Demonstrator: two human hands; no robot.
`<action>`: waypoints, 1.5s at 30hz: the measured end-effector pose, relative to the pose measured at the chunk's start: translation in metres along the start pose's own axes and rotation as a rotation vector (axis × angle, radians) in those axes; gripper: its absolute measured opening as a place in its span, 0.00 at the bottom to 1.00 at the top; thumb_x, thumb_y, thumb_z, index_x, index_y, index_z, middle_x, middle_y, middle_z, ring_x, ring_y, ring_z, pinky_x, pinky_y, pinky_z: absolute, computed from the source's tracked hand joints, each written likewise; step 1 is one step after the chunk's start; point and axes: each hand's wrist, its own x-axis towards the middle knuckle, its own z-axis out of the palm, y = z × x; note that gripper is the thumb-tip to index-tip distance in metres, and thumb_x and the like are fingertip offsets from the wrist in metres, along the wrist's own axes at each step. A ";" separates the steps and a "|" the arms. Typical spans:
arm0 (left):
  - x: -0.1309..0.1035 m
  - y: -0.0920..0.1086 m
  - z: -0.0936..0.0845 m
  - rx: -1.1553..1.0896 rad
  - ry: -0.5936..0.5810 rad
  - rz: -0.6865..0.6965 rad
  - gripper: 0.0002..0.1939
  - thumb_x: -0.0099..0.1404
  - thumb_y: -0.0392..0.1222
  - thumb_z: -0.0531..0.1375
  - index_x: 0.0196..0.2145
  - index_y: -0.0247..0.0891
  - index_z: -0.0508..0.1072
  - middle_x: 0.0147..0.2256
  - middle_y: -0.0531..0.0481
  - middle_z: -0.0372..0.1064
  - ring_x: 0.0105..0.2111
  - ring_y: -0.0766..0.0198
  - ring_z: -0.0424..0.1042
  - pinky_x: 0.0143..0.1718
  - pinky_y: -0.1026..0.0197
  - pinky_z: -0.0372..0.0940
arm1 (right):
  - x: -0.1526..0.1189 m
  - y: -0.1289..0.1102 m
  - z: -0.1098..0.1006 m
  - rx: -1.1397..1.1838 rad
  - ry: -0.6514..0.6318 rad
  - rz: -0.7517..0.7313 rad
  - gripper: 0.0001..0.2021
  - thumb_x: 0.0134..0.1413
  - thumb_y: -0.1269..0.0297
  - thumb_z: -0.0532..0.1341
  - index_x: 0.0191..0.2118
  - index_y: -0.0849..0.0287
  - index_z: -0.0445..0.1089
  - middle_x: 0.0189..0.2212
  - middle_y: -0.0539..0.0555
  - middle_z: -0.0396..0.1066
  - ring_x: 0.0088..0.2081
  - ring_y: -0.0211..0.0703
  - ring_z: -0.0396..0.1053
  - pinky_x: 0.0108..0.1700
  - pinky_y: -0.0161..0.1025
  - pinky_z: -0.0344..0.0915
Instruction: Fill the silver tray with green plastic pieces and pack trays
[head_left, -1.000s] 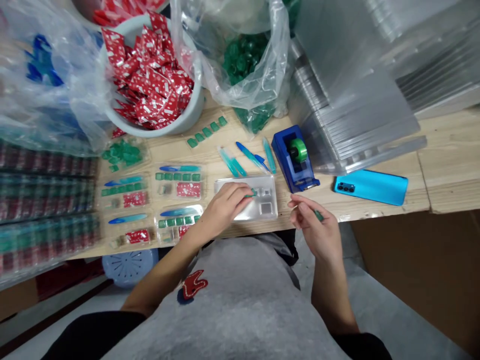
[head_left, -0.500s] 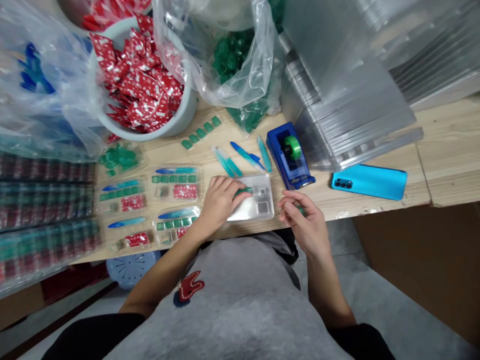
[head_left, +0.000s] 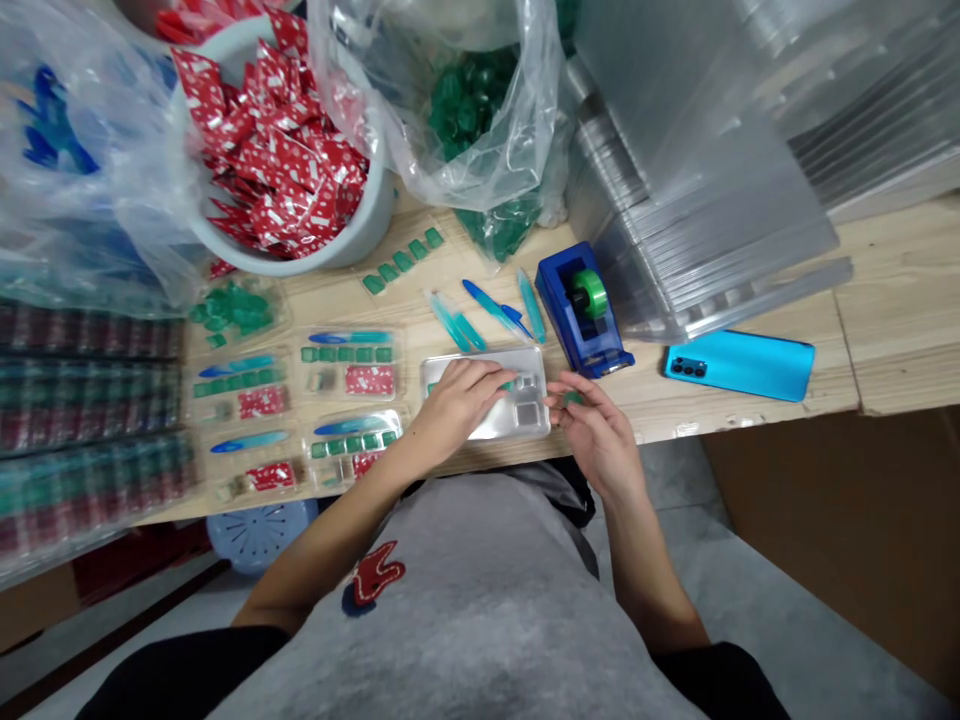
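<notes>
A clear plastic tray [head_left: 495,425] with moulded compartments lies near the table's front edge. My left hand [head_left: 459,405] rests over its middle, fingertips at a row of green pieces in the upper part; whether it grips one is hidden. Just right of the tray, my right hand [head_left: 592,420] is raised with a green piece [head_left: 574,398] between its fingers. Behind the tray lie several blue and teal pen-like pieces [head_left: 491,305]. Filled trays [head_left: 349,365] with a blue piece, green pieces and a red packet lie to the left.
A blue tape dispenser [head_left: 581,310] and a blue phone [head_left: 739,366] are at the right. Stacked clear trays [head_left: 720,230] stand behind them. A bucket [head_left: 375,215] of red packets, a bag of green pieces [head_left: 487,130] and stacked filled trays [head_left: 90,410] surround the work area.
My right hand has moved slightly left, closer to the tray, and its green piece shows more. My left hand has flattened a little and uncovers more of the tray's left end.
</notes>
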 end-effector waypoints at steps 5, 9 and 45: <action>0.007 -0.006 0.007 0.003 -0.054 0.043 0.11 0.69 0.42 0.54 0.41 0.31 0.72 0.38 0.42 0.73 0.39 0.58 0.71 0.41 0.57 0.66 | 0.000 0.002 -0.002 0.069 -0.014 0.054 0.11 0.45 0.65 0.64 0.38 0.55 0.76 0.37 0.52 0.77 0.39 0.41 0.73 0.43 0.41 0.69; 0.006 -0.007 0.004 -0.027 -0.102 0.002 0.11 0.68 0.43 0.55 0.43 0.34 0.72 0.40 0.43 0.72 0.41 0.58 0.71 0.43 0.55 0.65 | -0.006 -0.004 0.003 0.133 -0.047 0.046 0.13 0.49 0.56 0.65 0.41 0.53 0.75 0.42 0.52 0.77 0.48 0.43 0.72 0.55 0.47 0.66; -0.004 0.054 -0.068 -1.817 0.096 -0.597 0.13 0.63 0.49 0.63 0.42 0.42 0.77 0.26 0.53 0.72 0.28 0.69 0.71 0.32 0.67 0.68 | -0.044 -0.029 0.056 -0.133 -0.359 -0.313 0.12 0.61 0.67 0.59 0.46 0.46 0.75 0.39 0.48 0.77 0.36 0.36 0.75 0.40 0.38 0.76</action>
